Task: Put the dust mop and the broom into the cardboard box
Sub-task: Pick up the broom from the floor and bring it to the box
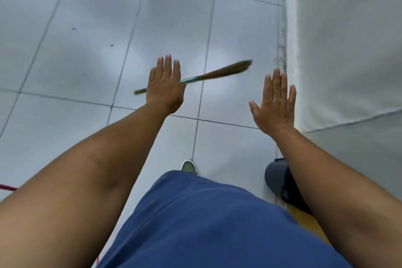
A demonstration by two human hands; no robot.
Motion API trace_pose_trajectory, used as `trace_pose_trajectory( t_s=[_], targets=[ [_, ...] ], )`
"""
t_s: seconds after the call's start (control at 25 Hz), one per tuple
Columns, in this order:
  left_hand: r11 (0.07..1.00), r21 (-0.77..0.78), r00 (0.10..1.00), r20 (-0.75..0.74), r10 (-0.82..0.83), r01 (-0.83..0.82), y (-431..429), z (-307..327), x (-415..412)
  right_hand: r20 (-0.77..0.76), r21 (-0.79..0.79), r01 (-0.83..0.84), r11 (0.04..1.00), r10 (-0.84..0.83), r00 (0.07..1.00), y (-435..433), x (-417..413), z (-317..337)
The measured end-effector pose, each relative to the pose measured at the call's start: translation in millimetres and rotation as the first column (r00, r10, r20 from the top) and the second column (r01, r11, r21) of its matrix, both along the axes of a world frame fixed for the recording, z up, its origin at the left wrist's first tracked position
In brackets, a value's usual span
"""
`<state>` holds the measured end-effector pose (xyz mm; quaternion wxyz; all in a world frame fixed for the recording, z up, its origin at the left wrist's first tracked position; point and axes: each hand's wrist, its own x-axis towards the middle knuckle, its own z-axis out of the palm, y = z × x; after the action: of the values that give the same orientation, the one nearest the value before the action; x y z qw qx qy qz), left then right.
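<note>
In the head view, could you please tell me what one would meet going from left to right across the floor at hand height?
Broom handle end → left hand → broom bristles → right hand → white cloth-covered surface.

left hand (pixel 165 90) – flat, fingers together | right hand (pixel 275 104) – flat, empty

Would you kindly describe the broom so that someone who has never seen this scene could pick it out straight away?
Start at the grey tiled floor ahead of the person, left of the white wall. The broom lies there slantwise, partly hidden behind the open left hand. It is the only thin stick there, with a teal band and brown bristles pointing towards the wall.
</note>
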<state>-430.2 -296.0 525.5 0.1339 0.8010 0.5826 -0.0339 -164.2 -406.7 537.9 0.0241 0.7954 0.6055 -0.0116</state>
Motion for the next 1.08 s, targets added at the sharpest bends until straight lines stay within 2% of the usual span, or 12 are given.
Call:
trace_pose_trajectory(
  t_s=[0.08, 0.2, 0.28, 0.4, 0.56, 0.72, 0.8, 0.96, 1.08],
  targets=[
    [0.994, -0.023, 0.994, -0.01, 0.108, -0.108, 8.1, -4.1, -29.7, -0.003, -0.057, -0.122, 0.991, 0.122, 0.992, 33.0, -14.0, -13.4],
    [0.985, -0.034, 0.985, -0.03, 0.167, -0.168, 20.1, -5.2, -61.7, 0.007, -0.14, -0.225, 0.964, 0.228, 0.974, 77.5, -19.2, -30.1],
    [0.971, -0.059, 0.972, -0.064, 0.227, -0.231, 35.2, -7.2, -78.4, -0.01, -0.193, -0.243, 0.951, 0.245, 0.969, 112.3, -20.0, -39.6],
    [0.942, -0.156, 0.952, -0.121, 0.282, -0.299, 50.1, -16.2, -91.4, -0.014, -0.188, -0.301, 0.935, 0.303, 0.953, 141.6, -21.3, -51.5],
    [0.917, -0.174, 0.927, -0.175, 0.331, -0.36, 103.9, -24.7, -73.6, -0.007, -0.222, -0.451, 0.864, 0.462, 0.887, 226.5, 8.2, -64.6],
    [0.875, -0.23, 0.901, -0.197, 0.386, -0.425, 155.1, -25.8, -31.6, 0.016, -0.312, -0.612, 0.726, 0.648, 0.761, 316.4, 42.0, -67.9],
    [0.87, -0.266, 0.908, -0.181, 0.378, -0.415, 182.3, -29.7, -5.5, 0.009, -0.341, -0.634, 0.694, 0.677, 0.736, 355.9, 53.4, -74.0],
    [0.896, -0.276, 0.937, -0.128, 0.324, -0.348, 232.9, -38.0, 23.5, -0.055, -0.399, -0.616, 0.679, 0.653, 0.756, 405.5, 66.1, -98.9],
    [0.887, -0.29, 0.933, -0.133, 0.336, -0.36, 270.2, -66.4, 21.5, -0.124, -0.43, -0.605, 0.67, 0.62, 0.775, 430.0, 64.4, -130.9]
  ],
)
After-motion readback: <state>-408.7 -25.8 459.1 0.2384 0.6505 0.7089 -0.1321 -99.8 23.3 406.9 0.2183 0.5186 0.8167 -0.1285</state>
